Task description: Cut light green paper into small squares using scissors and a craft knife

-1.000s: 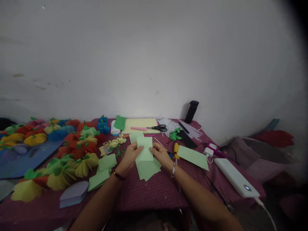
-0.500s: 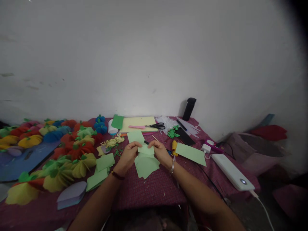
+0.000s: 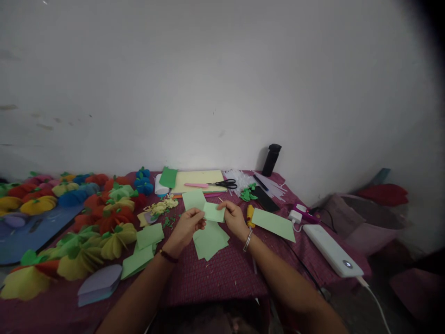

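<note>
left hand (image 3: 188,224) and right hand (image 3: 234,217) pinch one light green paper (image 3: 214,212) between them; it seems a folding step, and next move calls for matching edges before pressing. loose green sheets (image 3: 210,242) lie nearer, scissors (image 3: 224,184) farther.

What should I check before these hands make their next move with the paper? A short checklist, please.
1. Left hand on the held green paper: ok, at its left edge.
2. Right hand on the same piece: ok, at its right side.
3. Edges of that piece lined up: cannot tell, too small.
4. Scissors away from the fingers: ok, lying beyond both hands.
5. Cloth free of scraps: not ok, dark green scraps lie left of the hands.
</note>
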A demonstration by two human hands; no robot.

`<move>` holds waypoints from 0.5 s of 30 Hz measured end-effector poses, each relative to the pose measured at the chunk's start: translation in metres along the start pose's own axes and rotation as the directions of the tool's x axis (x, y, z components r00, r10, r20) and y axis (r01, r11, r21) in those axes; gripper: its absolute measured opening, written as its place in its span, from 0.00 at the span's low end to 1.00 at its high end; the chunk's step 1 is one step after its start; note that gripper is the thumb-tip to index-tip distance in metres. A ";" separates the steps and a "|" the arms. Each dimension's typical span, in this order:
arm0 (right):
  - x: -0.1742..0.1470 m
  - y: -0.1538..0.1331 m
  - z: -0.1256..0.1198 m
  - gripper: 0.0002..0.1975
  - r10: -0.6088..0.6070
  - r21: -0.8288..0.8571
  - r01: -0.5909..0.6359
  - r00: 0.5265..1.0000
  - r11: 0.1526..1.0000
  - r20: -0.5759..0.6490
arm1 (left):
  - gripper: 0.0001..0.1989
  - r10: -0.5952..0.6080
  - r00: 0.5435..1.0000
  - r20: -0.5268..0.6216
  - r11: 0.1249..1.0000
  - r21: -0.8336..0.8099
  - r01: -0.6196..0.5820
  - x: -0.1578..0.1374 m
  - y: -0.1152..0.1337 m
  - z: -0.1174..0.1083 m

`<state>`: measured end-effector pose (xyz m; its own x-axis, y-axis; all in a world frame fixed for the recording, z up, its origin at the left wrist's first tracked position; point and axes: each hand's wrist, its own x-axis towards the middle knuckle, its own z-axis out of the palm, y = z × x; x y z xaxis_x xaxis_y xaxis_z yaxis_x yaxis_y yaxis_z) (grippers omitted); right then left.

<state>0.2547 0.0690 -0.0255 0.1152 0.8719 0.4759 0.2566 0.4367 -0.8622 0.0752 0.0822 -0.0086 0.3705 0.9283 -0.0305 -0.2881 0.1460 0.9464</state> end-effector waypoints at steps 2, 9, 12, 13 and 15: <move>0.000 0.001 0.000 0.10 -0.013 -0.017 0.013 1.000 1.000 0.004 | 0.13 0.007 1.000 -0.013 1.000 0.002 -0.007 0.001 -0.001 0.000; -0.001 0.001 0.004 0.12 -0.033 -0.083 0.033 0.999 0.996 0.000 | 0.11 0.046 0.995 -0.089 0.998 0.053 -0.041 0.005 -0.006 -0.001; -0.001 0.001 0.005 0.13 -0.023 -0.074 0.023 1.000 0.997 0.005 | 0.11 0.073 0.991 -0.111 0.993 0.099 -0.062 0.006 -0.008 -0.001; -0.001 0.001 0.005 0.12 -0.022 -0.071 0.022 1.000 0.997 0.008 | 0.11 0.083 0.990 -0.116 0.991 0.112 -0.070 0.006 -0.008 -0.001; -0.001 0.001 0.005 0.12 -0.019 -0.072 0.021 1.000 0.997 0.015 | 0.11 0.113 0.986 -0.120 0.986 0.138 -0.096 0.006 -0.008 -0.001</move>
<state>0.2496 0.0697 -0.0278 0.0960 0.8664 0.4900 0.3278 0.4373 -0.8374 0.0788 0.0872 -0.0171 0.2265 0.9733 0.0385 -0.1978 0.0073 0.9802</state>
